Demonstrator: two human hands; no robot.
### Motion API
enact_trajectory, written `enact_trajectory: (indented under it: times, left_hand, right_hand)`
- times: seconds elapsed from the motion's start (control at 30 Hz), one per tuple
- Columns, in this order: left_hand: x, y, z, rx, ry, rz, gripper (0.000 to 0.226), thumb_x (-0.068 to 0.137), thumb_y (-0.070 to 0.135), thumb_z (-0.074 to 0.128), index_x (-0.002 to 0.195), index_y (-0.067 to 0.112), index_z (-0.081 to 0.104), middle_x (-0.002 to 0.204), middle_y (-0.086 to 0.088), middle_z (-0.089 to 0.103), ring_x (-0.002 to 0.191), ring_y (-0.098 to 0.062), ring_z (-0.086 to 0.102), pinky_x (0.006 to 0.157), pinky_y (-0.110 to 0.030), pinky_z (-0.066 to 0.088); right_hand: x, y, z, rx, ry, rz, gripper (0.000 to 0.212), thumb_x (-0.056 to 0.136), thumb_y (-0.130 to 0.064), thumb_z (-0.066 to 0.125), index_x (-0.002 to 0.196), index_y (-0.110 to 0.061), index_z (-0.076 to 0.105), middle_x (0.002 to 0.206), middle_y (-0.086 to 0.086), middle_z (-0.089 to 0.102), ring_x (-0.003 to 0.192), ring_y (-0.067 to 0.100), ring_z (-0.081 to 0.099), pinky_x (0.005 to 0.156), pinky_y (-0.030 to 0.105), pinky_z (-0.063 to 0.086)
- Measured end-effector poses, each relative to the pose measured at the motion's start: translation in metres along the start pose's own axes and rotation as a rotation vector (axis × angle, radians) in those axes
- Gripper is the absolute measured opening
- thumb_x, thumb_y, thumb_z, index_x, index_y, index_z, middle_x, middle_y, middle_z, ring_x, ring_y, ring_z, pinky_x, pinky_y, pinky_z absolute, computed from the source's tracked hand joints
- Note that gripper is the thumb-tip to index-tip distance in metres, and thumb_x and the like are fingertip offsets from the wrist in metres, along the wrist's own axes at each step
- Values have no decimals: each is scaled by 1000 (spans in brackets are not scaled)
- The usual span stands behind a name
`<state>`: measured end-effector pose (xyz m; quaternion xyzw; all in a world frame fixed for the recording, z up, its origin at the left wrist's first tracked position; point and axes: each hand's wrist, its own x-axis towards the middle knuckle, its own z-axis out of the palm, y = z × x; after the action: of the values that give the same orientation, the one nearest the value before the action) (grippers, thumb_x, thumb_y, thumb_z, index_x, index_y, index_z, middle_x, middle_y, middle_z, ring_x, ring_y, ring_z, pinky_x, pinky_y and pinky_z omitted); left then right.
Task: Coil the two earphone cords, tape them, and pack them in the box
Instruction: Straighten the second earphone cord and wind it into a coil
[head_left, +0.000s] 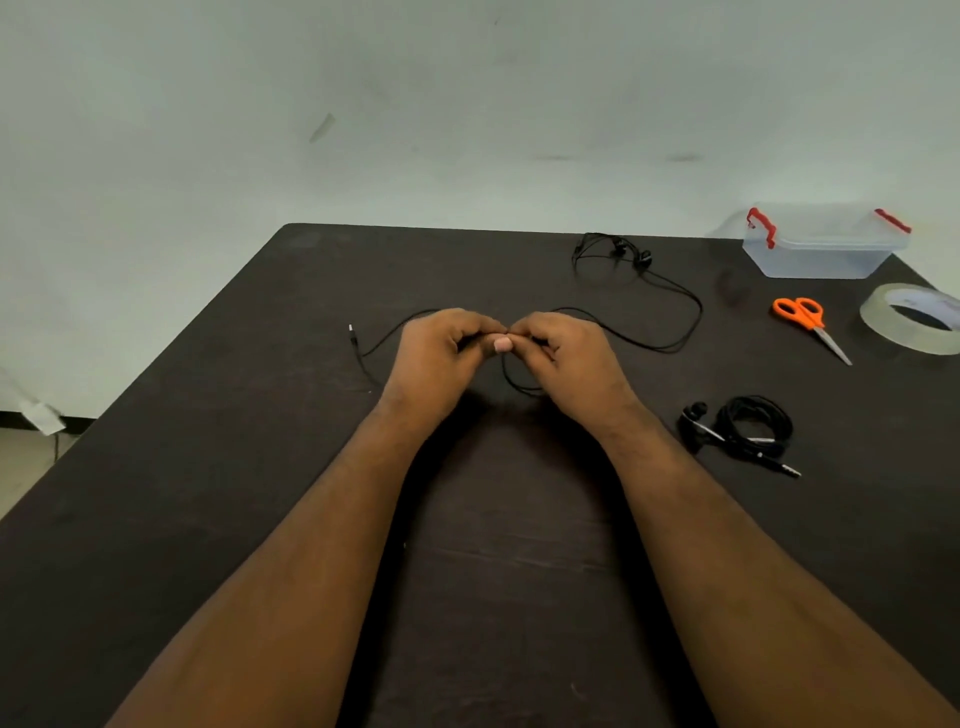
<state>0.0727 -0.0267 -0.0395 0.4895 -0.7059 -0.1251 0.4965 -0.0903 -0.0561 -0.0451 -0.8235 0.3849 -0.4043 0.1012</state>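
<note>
At mid-worktop both hands meet over the loose cord. The left hand and right hand each have their fingers curled and pinching the cord at nearly the same spot, fingertips almost touching, with a small loop hanging toward the near side between them.

From that pinch the cord runs two ways. Leftward it goes out to the plug, lying just left of the left hand. Rightward it sweeps in a wide bend to the far right and ends at the earbuds near the far edge. So the long slack lies right and far of the fingers, on the right hand's side; I judge that hand is better placed to draw it in while the left holds the growing coil.

A second cord, the coil, sits already wound at near right, seemingly taped, though that is hard to tell. The scissors, tape and box lie along the right edge, well apart from both hands.
</note>
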Motion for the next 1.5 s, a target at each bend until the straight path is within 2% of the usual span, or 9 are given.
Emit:
enact_trajectory:
  times: [0.2, 0.37, 0.63, 0.73, 0.83, 1.03, 1.13, 1.3, 1.5]
  left_hand:
    - [5, -15, -25, -43, 161, -211, 7, 85, 15, 71, 80, 20, 71, 69, 15, 63, 63, 2, 58, 63, -18, 48]
    - [5, -35, -56, 20, 429, -398, 10, 87, 19, 69, 77, 19, 70, 67, 4, 65, 64, -12, 62, 66, -28, 57]
    - [1, -42, -52, 110, 476, -519, 15, 92, 21, 62, 86, 11, 71, 71, 6, 64, 61, -7, 62, 63, -30, 59]
    - [0, -25, -40, 17, 421, -514, 24, 95, 14, 54, 114, 23, 64, 118, -3, 64, 55, -14, 67, 49, -32, 57]
    - [-2, 11, -11, -135, 263, -340, 44, 98, 16, 50, 138, 34, 46, 156, 8, 26, 52, -20, 67, 43, -28, 54]
    - [-7, 18, 17, -325, 96, -352, 25, 87, 13, 68, 112, 12, 69, 101, 0, 72, 78, -17, 71, 73, -34, 60]
    - [-3, 13, 10, -308, 83, -330, 8, 79, 12, 76, 86, 15, 77, 79, 3, 73, 72, -8, 68, 69, -29, 57]
    - [3, 5, -2, 150, 37, -21, 6, 81, 6, 71, 84, 10, 75, 76, -1, 66, 69, -4, 57, 67, -4, 39]
    - [7, -27, -47, 296, 339, -145, 11, 84, 2, 63, 83, 7, 72, 81, -6, 65, 77, -14, 58, 70, -4, 36]
  right_hand:
    - [-1, 5, -16, 266, 96, 256, 11, 89, -19, 66, 81, -13, 69, 64, -11, 58, 56, 2, 51, 55, 19, 44]
    - [-3, 16, -27, 132, 161, 190, 12, 89, -21, 66, 83, -11, 71, 76, -1, 67, 69, 12, 59, 63, 28, 47]
    - [-3, 15, -14, 17, 170, 92, 16, 90, -23, 63, 87, -9, 72, 76, -6, 65, 68, 11, 59, 62, 25, 45]
    - [-3, 10, -7, -32, 155, 55, 16, 91, -22, 62, 88, -9, 71, 77, -4, 66, 69, 12, 60, 61, 26, 47]
    - [-2, 8, -2, -23, 162, 66, 15, 90, -21, 62, 88, -9, 71, 79, 1, 69, 70, 15, 62, 62, 31, 50]
    - [-2, 6, 0, 67, 152, 50, 13, 87, -19, 62, 86, -9, 72, 79, 0, 70, 70, 14, 62, 62, 32, 50]
    - [-2, 5, 2, 79, 117, 18, 12, 87, -19, 64, 86, -10, 72, 76, 1, 69, 69, 16, 62, 61, 33, 49]
    - [-1, 9, -2, 67, 106, 21, 9, 86, -20, 69, 88, -13, 73, 77, -5, 68, 68, 7, 60, 62, 22, 47]
    - [-3, 18, -19, -43, 248, 16, 12, 89, -21, 66, 90, -12, 73, 78, -2, 68, 70, 13, 61, 62, 30, 51]
